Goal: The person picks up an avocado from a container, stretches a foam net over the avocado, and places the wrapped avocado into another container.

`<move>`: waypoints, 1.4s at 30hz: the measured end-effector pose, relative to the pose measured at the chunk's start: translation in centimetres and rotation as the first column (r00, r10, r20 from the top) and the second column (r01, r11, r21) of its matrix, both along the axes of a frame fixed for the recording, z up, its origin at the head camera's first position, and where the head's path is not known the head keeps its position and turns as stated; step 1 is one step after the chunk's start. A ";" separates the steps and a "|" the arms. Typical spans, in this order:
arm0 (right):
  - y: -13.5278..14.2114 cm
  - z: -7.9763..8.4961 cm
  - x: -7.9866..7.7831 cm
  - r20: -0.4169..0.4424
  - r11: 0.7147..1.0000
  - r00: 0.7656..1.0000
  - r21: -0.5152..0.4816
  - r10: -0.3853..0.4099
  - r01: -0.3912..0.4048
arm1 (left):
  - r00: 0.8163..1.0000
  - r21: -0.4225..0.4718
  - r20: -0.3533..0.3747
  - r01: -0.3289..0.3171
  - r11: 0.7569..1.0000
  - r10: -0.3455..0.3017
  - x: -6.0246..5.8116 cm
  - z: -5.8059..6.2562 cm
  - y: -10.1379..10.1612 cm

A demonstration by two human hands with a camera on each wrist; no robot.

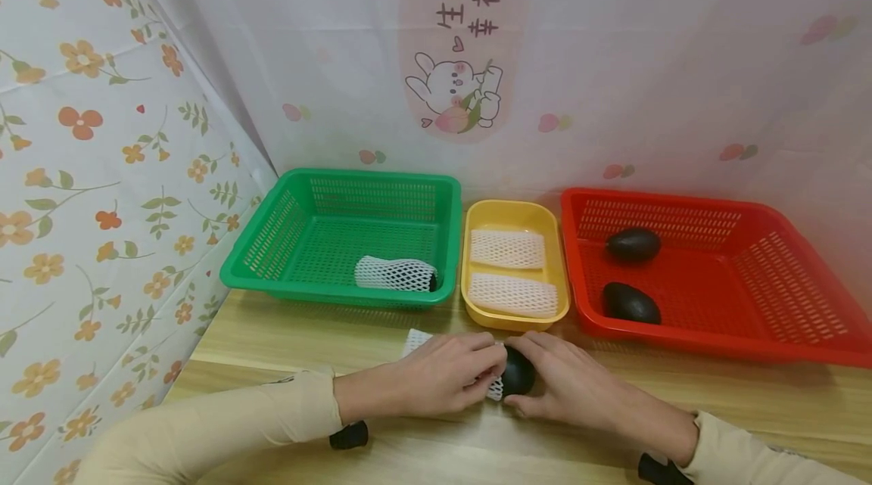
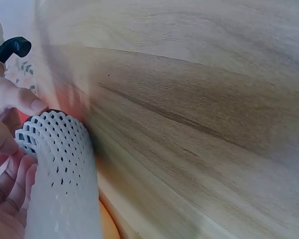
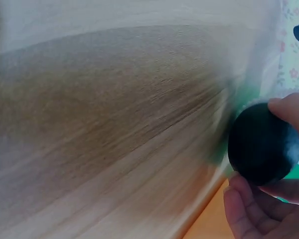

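Between both hands, close over the front of the table, is a dark avocado (image 1: 519,373) partly inside a white foam net sleeve (image 2: 65,159). My left hand (image 1: 453,373) pinches the net near its opening, and the net's loose end sticks out to the left behind that hand. My right hand (image 1: 568,377) grips the bare rounded end of the avocado, thumb on one side and fingers on the other. In the left wrist view the net covers most of the fruit. In the right wrist view the avocado's smooth dark end (image 3: 264,144) faces the camera.
A green basket (image 1: 272,284) at the left holds a netted avocado (image 1: 395,274). The yellow tray (image 1: 516,211) in the middle holds two net sleeves (image 1: 512,294). In the red basket (image 1: 722,345) at the right lie two bare avocados (image 1: 632,303). Printed cloth (image 1: 341,61) hangs behind.
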State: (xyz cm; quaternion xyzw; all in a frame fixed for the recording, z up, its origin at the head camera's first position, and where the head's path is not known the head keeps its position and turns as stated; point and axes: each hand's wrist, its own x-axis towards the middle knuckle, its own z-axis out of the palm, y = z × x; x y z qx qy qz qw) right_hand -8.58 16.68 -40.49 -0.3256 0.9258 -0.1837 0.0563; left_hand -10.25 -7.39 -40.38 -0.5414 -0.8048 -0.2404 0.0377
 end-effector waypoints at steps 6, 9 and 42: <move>0.1 0.0 -0.1 0.037 1.000 0.999 -0.023 -0.003 0.004 | 1.000 0.003 0.006 0.011 1.000 -0.011 0.1 0.1 0.2; 0.2 0.0 -0.3 0.092 0.998 0.996 -0.063 0.009 -0.003 | 1.000 0.009 0.008 0.012 1.000 -0.012 0.2 0.1 0.3; 0.4 0.1 0.4 -0.051 1.000 0.998 -0.021 0.021 -0.022 | 0.971 0.012 0.236 -0.047 0.999 0.043 0.1 1.0 0.6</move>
